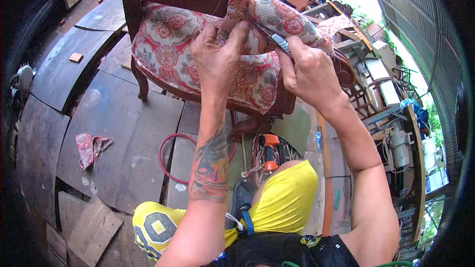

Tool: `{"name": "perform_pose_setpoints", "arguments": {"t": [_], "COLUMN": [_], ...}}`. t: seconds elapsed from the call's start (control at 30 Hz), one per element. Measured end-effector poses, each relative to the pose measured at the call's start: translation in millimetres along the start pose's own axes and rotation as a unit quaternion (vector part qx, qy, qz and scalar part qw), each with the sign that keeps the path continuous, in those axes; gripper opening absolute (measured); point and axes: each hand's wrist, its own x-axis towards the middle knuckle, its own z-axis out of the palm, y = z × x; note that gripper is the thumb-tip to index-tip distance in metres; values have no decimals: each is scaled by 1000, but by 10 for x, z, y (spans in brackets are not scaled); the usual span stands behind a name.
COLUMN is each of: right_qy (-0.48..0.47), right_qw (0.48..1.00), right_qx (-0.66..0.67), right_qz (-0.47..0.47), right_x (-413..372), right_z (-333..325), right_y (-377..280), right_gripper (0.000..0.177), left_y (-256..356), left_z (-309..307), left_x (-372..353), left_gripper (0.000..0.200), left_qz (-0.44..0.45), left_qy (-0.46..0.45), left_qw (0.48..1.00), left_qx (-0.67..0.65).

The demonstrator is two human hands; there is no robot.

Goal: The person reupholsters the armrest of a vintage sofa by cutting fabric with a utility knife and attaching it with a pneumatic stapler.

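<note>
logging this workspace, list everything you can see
chair: 1, dark wood, floral seat, top centre
fabric: 1, floral, flap over the chair
metal tool: 1, grey, against the fabric
fabric scrap: 1, red, floor left
hose: 1, red, looped on floor
power tool: 1, orange, floor centre
wood block: 1, tan, upper left
left hand: pinching fabric
right hand: gripping metal tool

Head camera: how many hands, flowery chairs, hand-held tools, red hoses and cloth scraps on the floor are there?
Hands: 2 (left hand, right hand)
Flowery chair: 1
Hand-held tool: 1
Red hose: 1
Cloth scrap on floor: 1
Total: 6
</note>
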Motion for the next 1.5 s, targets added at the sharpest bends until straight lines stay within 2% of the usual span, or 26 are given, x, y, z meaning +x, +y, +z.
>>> {"name": "perform_pose_setpoints", "arguments": {"t": [0.07, 0.13, 0.17, 0.2, 0.23, 0.27, 0.3, 0.33, 0.4, 0.6, 0.67, 0.77, 0.83, 0.9, 0.93, 1.07, 1.17, 1.27, 1.37, 1.5], "right_qy": [10, 40, 69, 70, 129, 189, 197, 200, 234, 196, 190, 171, 153, 146, 147, 128, 125, 117, 112, 117], "right_qw": [999, 997, 991, 991, 983, 969, 957, 955, 890, 917, 938, 946, 947, 946, 946, 963, 968, 971, 974, 979], "right_qx": [22, 67, 111, 112, 132, 152, 186, 189, 331, 289, 243, 242, 252, 275, 276, 231, 211, 205, 191, 167], "right_qz": [-25, -12, 2, 1, 23, 45, 108, 110, 211, 193, 156, 130, 126, 86, 86, 56, 50, 47, 41, 30], "right_x": [22, -33, -71, -96, -119, -146, -185, -226, -308, -405, -379, -308, -246, -156, -133, -85, -62, -27, -3, 36], "right_z": [-10, -40, -52, -49, -39, -27, -38, 3, 137, 271, 274, 231, 185, 150, 162, 213, 207, 193, 190, 234], "right_y": [30, -4, -24, -41, -61, -84, -126, -154, -180, -232, -225, -200, -211, -234, -227, -143, -104, -104, -124, -93], "right_gripper": [18, 17, 16, 16, 15, 14, 14, 14, 16, 13, 14, 16, 17, 20, 20, 23, 23, 22, 21, 20], "left_y": [32, 77, 73, 63, 89, 122, 166, 211, 216, 259, 223, 204, 245, 173, 160, 179, 145, 96, 65, 58], "left_z": [-12, -31, -35, -36, -26, -19, -21, -22, -23, 32, 37, 75, 101, 70, 51, 43, 14, -47, -69, -60], "left_x": [-4, -44, -53, -59, -54, -58, -77, -89, -102, -124, -136, -138, -147, -111, -86, -61, -74, -63, -31, -21], "left_gripper": [18, 17, 17, 16, 16, 16, 16, 16, 17, 20, 21, 19, 20, 21, 23, 22, 23, 26, 32, 34], "left_qz": [15, -56, -56, -81, -105, -103, -127, -150, -158, -194, -197, -160, -126, -109, -91, -88, -49, 33, 35, 14], "left_qy": [-7, -23, -23, -33, -45, -47, -47, -47, -48, -35, -33, -7, 21, 17, 13, 1, 1, -12, -21, 1], "left_qw": [1000, 998, 998, 993, 985, 986, 980, 973, 972, 956, 952, 974, 990, 994, 995, 996, 997, 979, 966, 971], "left_qx": [14, -20, -20, -73, -126, -124, -147, -168, -168, -217, -232, -158, -58, -15, 29, -2, 56, 201, 255, 240]}}
